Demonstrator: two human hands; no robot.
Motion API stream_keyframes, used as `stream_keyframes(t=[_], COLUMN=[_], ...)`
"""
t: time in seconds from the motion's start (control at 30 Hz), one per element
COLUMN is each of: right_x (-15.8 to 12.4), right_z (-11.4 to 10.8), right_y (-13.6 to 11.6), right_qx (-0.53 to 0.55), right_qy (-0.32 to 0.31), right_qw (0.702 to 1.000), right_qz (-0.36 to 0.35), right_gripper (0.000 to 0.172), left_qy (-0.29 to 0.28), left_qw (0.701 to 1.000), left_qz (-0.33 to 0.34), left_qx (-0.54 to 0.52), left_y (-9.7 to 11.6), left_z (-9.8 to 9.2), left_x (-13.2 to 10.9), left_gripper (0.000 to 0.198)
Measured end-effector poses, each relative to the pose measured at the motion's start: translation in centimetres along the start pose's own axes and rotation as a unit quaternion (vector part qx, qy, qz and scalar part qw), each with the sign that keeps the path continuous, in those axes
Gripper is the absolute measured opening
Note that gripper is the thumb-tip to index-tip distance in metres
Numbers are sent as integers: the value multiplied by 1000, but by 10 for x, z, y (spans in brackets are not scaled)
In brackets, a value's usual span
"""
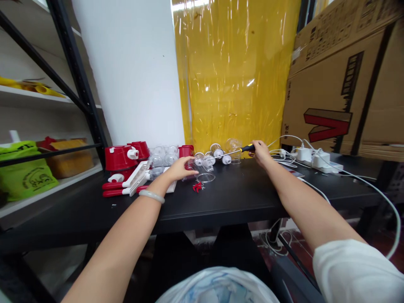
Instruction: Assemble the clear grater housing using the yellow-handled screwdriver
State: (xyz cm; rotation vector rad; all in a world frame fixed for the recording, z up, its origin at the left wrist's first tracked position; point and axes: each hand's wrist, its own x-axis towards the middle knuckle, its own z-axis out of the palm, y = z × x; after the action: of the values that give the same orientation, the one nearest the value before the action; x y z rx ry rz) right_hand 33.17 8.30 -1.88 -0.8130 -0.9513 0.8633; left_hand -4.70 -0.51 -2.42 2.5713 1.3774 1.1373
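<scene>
My right hand (260, 153) is closed round the black and yellow handle of a screwdriver (247, 148). Its thin metal shaft points left toward several clear plastic pieces with white parts (208, 161). The fingers of my left hand (180, 169) are curled round a clear plastic container (190, 166), partly hidden by them. Just right of that hand, a clear ring (205, 178) lies on the black tabletop (217, 202). Small red pieces (198, 187) with what look like screws lie in front of the ring.
Red housings (121, 158) and red-and-white handled parts (132, 181) sit to the left. Power adapters (321, 159) with white cables lie at right, before a large cardboard box (341, 84). A lined bin (217, 286) stands below the table's front edge.
</scene>
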Motion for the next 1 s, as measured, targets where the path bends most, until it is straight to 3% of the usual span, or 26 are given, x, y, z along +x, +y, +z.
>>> stream_keyframes(t=[0.23,0.3,0.47,0.7,0.83,1.0], right_x=[1,2,2,3,5,12], right_z=[-8,-8,-7,-8,-9,-11], right_y=[-1,-3,-8,-9,-9,-3], right_qx=[-85,-67,31,-16,-55,-93], right_qy=[-16,-13,-40,-14,-8,5], right_qw=[995,997,998,999,997,994], right_qz=[-53,-32,35,-29,-54,-60], right_gripper=[38,40,21,5,8,25], left_qy=[-2,0,1,-2,1,-1], left_qw=[1000,1000,1000,1000,1000,1000], left_qz=[-17,-17,-21,-22,-17,-18], left_qx=[-9,-11,-11,-2,-2,4], left_y=[4,4,3,8,9,8], left_z=[-2,-3,-3,-4,-4,-4], left_x=[-2,-2,-3,-3,-3,-2], left_gripper=[68,68,68,67,65,66])
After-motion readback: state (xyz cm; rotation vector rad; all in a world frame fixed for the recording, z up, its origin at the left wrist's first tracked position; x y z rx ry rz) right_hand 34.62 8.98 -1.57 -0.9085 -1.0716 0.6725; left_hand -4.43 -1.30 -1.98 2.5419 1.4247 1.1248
